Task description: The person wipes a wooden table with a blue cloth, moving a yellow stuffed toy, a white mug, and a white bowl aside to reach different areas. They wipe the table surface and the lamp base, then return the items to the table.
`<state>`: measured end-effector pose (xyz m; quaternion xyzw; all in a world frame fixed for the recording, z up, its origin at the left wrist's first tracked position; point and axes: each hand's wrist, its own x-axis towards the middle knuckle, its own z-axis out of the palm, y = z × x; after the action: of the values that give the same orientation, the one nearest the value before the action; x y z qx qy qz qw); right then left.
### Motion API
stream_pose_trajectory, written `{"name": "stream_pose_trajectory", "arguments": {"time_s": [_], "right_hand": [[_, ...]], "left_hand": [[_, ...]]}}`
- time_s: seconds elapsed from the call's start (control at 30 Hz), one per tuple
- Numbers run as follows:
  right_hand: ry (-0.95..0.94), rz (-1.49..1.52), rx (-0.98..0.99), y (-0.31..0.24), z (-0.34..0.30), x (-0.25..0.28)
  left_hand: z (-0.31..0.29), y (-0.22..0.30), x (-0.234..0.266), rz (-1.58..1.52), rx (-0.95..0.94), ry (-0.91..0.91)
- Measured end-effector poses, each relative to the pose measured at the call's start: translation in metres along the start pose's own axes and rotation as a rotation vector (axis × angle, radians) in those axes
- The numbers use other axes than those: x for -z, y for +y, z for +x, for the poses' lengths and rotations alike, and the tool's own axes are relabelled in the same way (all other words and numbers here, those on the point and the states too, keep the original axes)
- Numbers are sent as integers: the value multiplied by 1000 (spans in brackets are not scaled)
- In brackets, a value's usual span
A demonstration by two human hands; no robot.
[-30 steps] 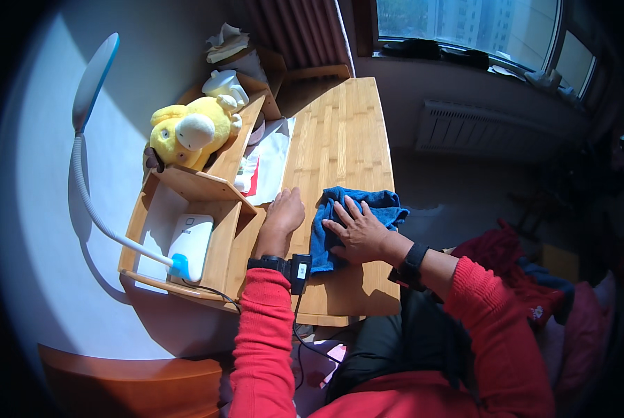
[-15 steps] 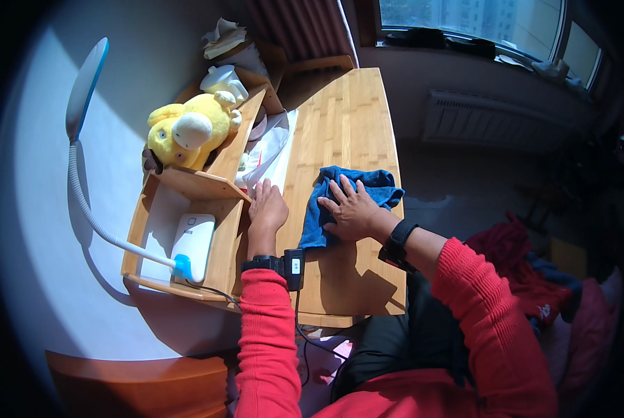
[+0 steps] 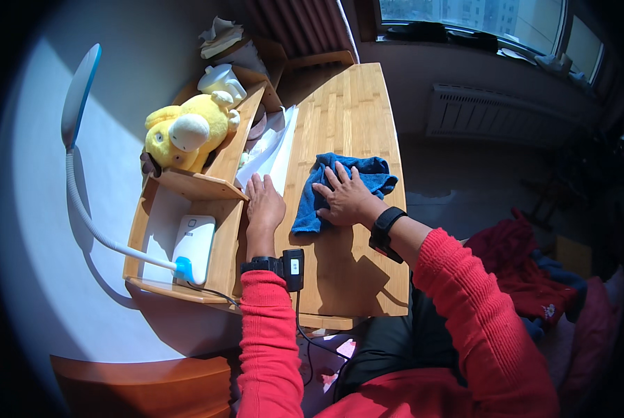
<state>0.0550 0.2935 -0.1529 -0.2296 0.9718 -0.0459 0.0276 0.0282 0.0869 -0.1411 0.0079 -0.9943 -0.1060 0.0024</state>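
Note:
My right hand [image 3: 345,197] lies flat with fingers spread on a crumpled blue cloth [image 3: 364,171] on the wooden desk [image 3: 354,104]. My left hand [image 3: 264,205] rests palm down on the desk just left of the cloth, its fingertips touching white papers [image 3: 276,148] beside the wooden shelf unit [image 3: 190,184]. Both arms wear red sleeves, with a black band on each wrist.
A yellow plush toy [image 3: 184,131] sits on top of the shelf unit. A white and blue desk lamp [image 3: 80,97] bends up from its base [image 3: 192,242] in the shelf. A radiator [image 3: 493,118] stands under the window. Red clothing [image 3: 528,265] lies at the right.
Both hands have slid farther away along the desk, the right hand pushing the blue cloth with it. The left hand now reaches the white papers.

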Motion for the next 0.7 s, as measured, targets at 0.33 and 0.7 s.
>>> {"name": "stream_pose_trajectory", "arguments": {"time_s": [0.33, 0.7], "right_hand": [[133, -3, 51, -1, -16, -17], [112, -46, 213, -19, -94, -14]], "left_hand": [[-2, 5, 1, 60, -64, -44], [-9, 15, 5, 141, -95, -193]]}}
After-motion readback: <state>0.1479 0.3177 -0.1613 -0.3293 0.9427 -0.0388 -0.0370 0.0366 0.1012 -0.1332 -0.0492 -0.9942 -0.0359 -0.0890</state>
